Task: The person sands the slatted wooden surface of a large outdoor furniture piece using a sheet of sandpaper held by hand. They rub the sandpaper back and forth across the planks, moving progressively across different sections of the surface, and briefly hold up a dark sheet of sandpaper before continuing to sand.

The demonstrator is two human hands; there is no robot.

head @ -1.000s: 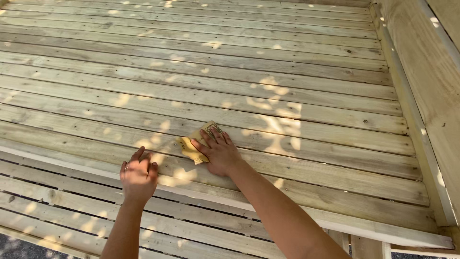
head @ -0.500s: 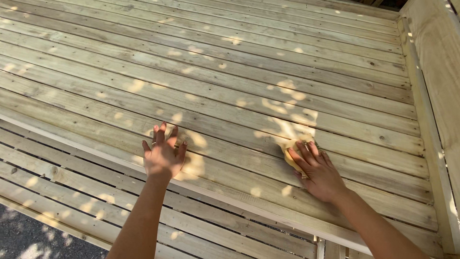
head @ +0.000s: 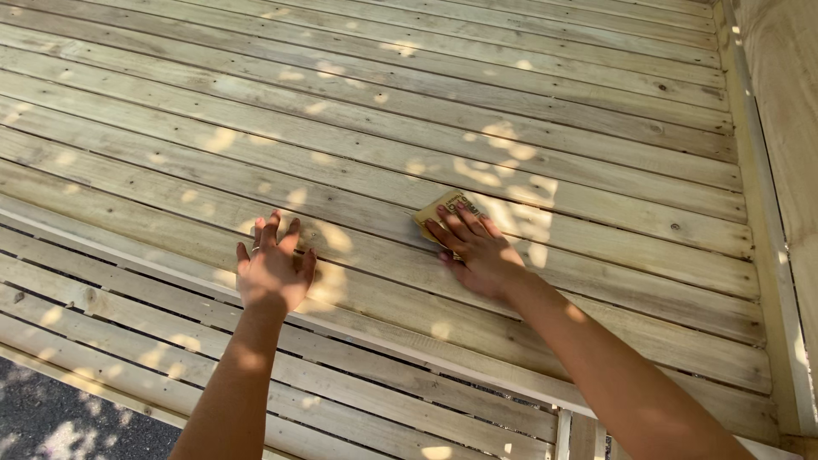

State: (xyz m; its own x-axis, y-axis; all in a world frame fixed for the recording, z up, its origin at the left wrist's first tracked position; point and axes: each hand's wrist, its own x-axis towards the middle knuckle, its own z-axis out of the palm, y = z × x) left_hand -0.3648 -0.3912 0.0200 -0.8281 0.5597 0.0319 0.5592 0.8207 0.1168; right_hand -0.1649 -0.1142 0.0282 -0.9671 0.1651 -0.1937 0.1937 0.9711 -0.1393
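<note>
A wide deck of pale wooden boards (head: pixel 409 102) fills the view, dappled with sunlight. My right hand (head: pixel 475 249) lies flat with fingers spread, pressing a small tan sheet of sandpaper (head: pixel 439 209) against a board near the middle. My left hand (head: pixel 273 268) rests palm down on a board to the left, fingers apart, holding nothing. A ring shows on one of its fingers.
A lower slatted wooden step (head: pixel 170 341) with dark gaps runs along the front edge. A raised wooden side wall (head: pixel 780 128) borders the deck on the right. Dark gravel ground (head: pixel 51 417) shows at the bottom left.
My right hand has slid the sandpaper back leftward along the board after sweeping right. My left hand has stayed planted on the boards while the view shifted.
</note>
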